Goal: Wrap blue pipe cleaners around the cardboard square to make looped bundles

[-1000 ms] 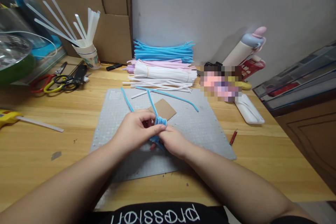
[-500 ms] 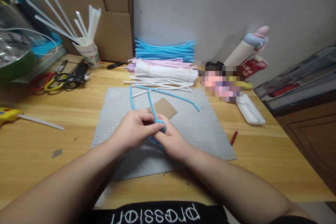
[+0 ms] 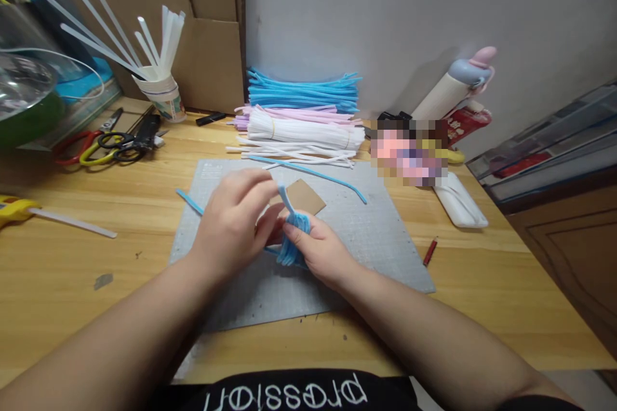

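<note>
head: blue bundle (image 3: pixel 288 252) held; cup (image 3: pixel 162 97) holds likely gluesticks (image 3: pixel 171 42)

I have a wooden bench (image 3: pixel 53 298) in view, a grey patch (image 3: pixel 103 281) on its left part. A grey mat (image 3: pixel 371 270) lies flat near the middle. To the left I see a glue gun (image 3: pixel 14 213), cut off by my view's edge; farther back, scissors (image 3: pixel 88 149) and a cup (image 3: pixel 166 103). Behind the mat lie blue, pink and white pipe cleaners (image 3: pixel 308 128). On the right: a pencil (image 3: pixel 430 251), a white case (image 3: pixel 461 202), a pixelated heap (image 3: pixel 409 154).

Blue fuzzy bundle (image 3: pixel 288 253) (one strand sticking up).
</note>
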{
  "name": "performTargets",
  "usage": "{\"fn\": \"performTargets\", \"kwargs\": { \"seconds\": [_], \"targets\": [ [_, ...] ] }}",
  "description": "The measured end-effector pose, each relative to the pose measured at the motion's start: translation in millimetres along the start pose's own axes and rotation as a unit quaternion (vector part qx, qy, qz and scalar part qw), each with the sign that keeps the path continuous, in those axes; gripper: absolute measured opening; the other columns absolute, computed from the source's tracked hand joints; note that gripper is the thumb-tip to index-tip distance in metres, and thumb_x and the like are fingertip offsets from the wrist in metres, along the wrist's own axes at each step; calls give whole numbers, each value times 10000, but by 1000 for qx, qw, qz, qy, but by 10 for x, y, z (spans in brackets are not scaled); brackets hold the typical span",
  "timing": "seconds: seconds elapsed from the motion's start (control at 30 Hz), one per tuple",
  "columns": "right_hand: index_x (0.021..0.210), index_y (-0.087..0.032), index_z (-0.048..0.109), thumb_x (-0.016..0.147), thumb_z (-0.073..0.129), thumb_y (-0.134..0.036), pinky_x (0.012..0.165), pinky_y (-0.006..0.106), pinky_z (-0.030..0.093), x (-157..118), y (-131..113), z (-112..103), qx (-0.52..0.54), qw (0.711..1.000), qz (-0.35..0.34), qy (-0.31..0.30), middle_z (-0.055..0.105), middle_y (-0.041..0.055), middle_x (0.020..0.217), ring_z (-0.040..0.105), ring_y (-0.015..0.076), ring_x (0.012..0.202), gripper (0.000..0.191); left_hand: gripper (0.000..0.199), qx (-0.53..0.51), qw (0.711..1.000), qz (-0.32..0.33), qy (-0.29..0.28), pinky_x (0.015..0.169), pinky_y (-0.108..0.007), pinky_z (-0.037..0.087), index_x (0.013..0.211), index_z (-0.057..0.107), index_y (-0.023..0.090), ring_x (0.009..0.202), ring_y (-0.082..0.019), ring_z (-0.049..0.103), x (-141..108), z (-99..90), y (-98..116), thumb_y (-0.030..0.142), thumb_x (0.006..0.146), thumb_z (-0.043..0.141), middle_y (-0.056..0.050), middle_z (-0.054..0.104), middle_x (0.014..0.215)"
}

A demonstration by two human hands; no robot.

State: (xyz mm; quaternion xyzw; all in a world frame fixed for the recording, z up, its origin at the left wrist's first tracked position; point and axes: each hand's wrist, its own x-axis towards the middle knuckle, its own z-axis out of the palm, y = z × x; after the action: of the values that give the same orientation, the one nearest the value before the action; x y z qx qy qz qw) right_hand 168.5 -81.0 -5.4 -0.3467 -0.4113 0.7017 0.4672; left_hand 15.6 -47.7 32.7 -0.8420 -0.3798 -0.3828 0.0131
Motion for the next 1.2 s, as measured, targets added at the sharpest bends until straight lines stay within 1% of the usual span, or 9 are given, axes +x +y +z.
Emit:
{"fn": "performTargets", "kwargs": {
  "seconds": [0.1,0.2,0.33,0.47,0.77,0.87,1.03,1.13,1.2],
  "targets": [
    [823,-207,580,775,663,-456,811,386,532,6,-3,10,23,1000,14,4,680,5,726,667,170,748,266,213,55,991,101,64,798,-349,436,993,591,260,876,-202,567,-30,-29,-35,177,804,644,-42,618,1000],
    [834,-196,569,760,689,-424,847,410,525,11,12,-2,62,998,30,0,677,-3,693,672,168,727,268,346,67,986,89,123,826,-341,423,1091,584,303,905,-197,571,-66,-57,-36,177,784,682,-33,620,1011],
    [819,-197,567,783,667,-412,833,400,530,4,7,-5,59,998,25,-5,678,-3,705,670,163,714,239,283,91,986,127,54,852,-352,371,1089,637,342,953,-202,568,-67,-65,-47,227,830,651,-7,668,1062],
    [824,-210,595,798,636,-427,798,368,534,-15,-24,16,0,1000,-1,-4,676,1,731,662,163,741,222,145,54,991,119,-21,804,-353,392,960,682,273,915,-212,575,-20,-37,-79,214,860,595,-21,703,964],
    [870,-227,610,807,601,-442,813,356,528,-33,-25,-1,-57,998,-20,3,673,4,754,639,157,751,224,118,4,994,82,-74,753,-337,417,841,676,227,818,-192,588,48,0,-114,231,867,560,-34,710,887],
    [878,-222,621,827,584,-432,838,339,514,-32,-10,-28,-98,994,-34,16,674,9,786,632,153,796,219,114,-53,994,41,-82,746,-324,431,803,668,204,785,-182,591,50,26,-102,221,856,569,-39,698,823],
    [958,-201,634,844,567,-442,863,334,495,-22,23,-55,-118,992,-42,24,677,33,894,627,159,875,275,110,-185,972,-99,-107,651,-243,460,775,673,184,692,-132,596,29,72,-9,181,823,574,-19,673,750],
    [943,-196,644,836,580,-433,873,337,489,-10,42,-54,-117,992,-40,29,682,35,899,633,164,883,268,91,-244,937,-211,-135,583,-235,466,763,690,175,628,-131,600,33,80,33,208,783,608,-16,680,712],
    [924,-195,645,810,604,-446,861,350,500,2,59,-51,-85,995,-20,39,689,31,874,648,166,835,278,120,-307,888,-298,-165,560,-245,492,793,698,161,593,-141,615,46,79,38,253,771,624,-20,687,683]
  ]
}}
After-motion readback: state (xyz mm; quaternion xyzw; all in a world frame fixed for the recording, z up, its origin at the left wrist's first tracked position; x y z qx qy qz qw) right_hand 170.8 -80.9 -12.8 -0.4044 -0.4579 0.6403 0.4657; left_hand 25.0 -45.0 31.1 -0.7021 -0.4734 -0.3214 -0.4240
